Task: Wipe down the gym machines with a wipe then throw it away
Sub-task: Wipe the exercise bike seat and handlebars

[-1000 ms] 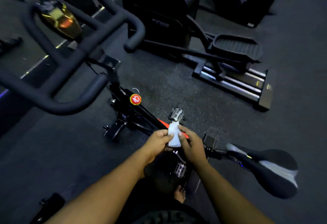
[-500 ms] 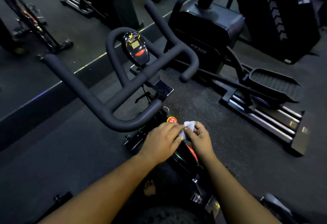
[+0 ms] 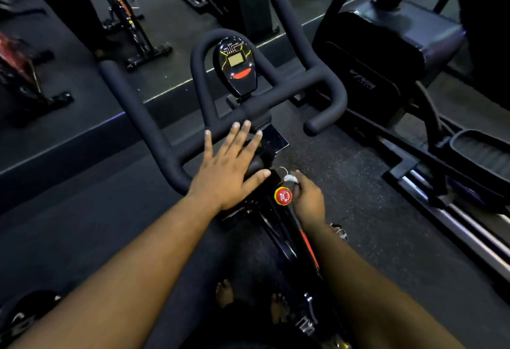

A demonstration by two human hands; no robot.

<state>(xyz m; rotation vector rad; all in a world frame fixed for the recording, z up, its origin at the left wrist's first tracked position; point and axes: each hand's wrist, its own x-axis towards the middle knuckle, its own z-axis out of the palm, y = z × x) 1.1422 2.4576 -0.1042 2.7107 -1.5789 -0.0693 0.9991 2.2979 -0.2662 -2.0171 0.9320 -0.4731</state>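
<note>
Since the previous frame, the left hand (image 3: 230,176) has released the wipe and advanced to 12 o'clock, and the camera view has risen to centre the handlebar.

1. Machine. The black exercise bike with the foam-padded multi-loop handlebar (image 3: 154,133) fills the centre. Its black teardrop console with a grey display (image 3: 236,65) sits at 12 o'clock inside the loop. A black elliptical trainer (image 3: 386,53) stands at 2 o'clock.

2. Left hand. Fingers are spread flat, hovering over or resting on the near handlebar bar and stem; contact cannot be confirmed. Judged purpose: steadying the frame.

3. Right hand (image 3: 309,201). The grip is closed, pinching the small crumpled white wipe (image 3: 289,178) at its fingertips, at 4 o'clock from the left hand.

4. Knob. The red-and-yellow round resistance knob (image 3: 283,195) lies just beside the right hand, at its 9 o'clock.

Procedure, as judged: the bike wipe-down is under way. Unfold the wipe for broader contact. Wrap it around each padded bar and draw along the full length. Wipe the console lightly; avoid pressing buttons. Avoid turning the knob.
</note>
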